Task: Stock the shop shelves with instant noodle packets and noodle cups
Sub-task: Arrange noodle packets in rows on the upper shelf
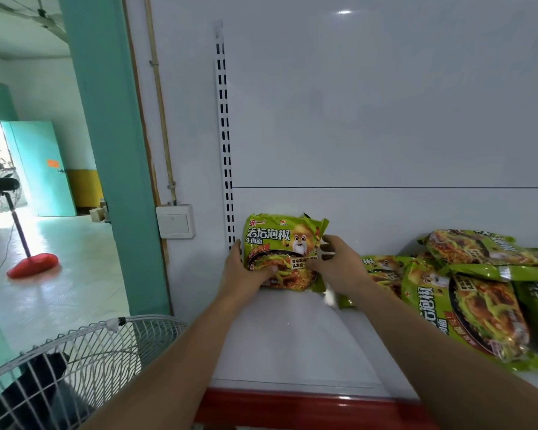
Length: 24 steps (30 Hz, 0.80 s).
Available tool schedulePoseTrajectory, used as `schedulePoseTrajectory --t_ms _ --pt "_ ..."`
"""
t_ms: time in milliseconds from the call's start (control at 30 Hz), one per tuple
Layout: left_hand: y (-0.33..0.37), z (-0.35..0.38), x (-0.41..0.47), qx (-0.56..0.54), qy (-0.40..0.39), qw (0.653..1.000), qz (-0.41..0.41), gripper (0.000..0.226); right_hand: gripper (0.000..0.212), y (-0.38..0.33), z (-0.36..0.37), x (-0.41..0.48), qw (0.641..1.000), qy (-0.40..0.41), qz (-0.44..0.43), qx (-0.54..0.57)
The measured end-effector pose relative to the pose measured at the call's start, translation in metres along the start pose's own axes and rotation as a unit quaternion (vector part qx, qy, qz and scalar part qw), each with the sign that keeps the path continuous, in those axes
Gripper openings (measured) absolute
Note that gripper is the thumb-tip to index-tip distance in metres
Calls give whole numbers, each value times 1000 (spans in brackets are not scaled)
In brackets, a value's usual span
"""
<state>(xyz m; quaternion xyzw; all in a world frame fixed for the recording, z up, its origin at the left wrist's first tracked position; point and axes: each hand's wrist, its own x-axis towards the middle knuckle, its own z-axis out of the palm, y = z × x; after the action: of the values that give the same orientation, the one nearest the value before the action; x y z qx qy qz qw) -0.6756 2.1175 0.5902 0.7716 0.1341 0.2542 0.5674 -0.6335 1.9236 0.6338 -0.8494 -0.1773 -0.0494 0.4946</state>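
Head view: I see a green noodle packet (281,251) standing upright at the back left corner of the white shelf (292,336), against the back panel beside the slotted upright (225,150). Left hand (243,271) grip clamped on its left edge, thumb across the front. Right hand (339,265) grip clamped on its right edge. Loose pile of packets (466,293) lies flat to the right on the same shelf. Fan guard (75,361) low left.

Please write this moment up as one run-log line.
step: standing packet upright at shelf's left end | left hand: holding noodle packet | right hand: holding same packet | shelf: loose packets lying flat at right
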Motion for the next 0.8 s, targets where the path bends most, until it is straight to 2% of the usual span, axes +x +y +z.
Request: schedulePoseTrajectory --t_ms 100,167,200,267,333,367,400,467,500,567,700,800 --pt "6 0 -4 45 26 999 17 112 65 -1 -11 -9 999 16 0 -33" --pt "17 0 -15 104 67 990 62 102 61 0 -19 -16 997 26 -4 -72" --pt "22 0 -20 139 98 981 95 92 59 1 -23 -21 995 30 -9 -90" --pt "34 0 -33 168 160 949 214 69 55 2 -30 -31 991 45 -19 -122" --pt "47 7 -46 138 162 916 341 48 51 2 -38 -42 986 64 -27 -150" --pt "52 13 -53 123 134 914 364 39 48 2 -43 -48 982 74 -32 -168" --pt "58 20 -60 111 84 929 343 31 46 2 -48 -54 978 83 -37 -190" --pt "71 36 -75 99 -67 970 213 24 43 4 -60 -64 967 100 -40 -233" --pt "75 46 -82 105 -141 974 145 25 42 6 -68 -70 961 108 -39 -252" --pt "76 65 -93 149 -227 958 87 32 38 11 -85 -80 951 126 -32 -281" --pt "83 95 -111 164 -227 957 80 45 27 23 -129 -103 930 171 -12 -324" --pt "95 118 -122 186 -236 949 98 35 22 34 -162 -119 912 190 25 -363"
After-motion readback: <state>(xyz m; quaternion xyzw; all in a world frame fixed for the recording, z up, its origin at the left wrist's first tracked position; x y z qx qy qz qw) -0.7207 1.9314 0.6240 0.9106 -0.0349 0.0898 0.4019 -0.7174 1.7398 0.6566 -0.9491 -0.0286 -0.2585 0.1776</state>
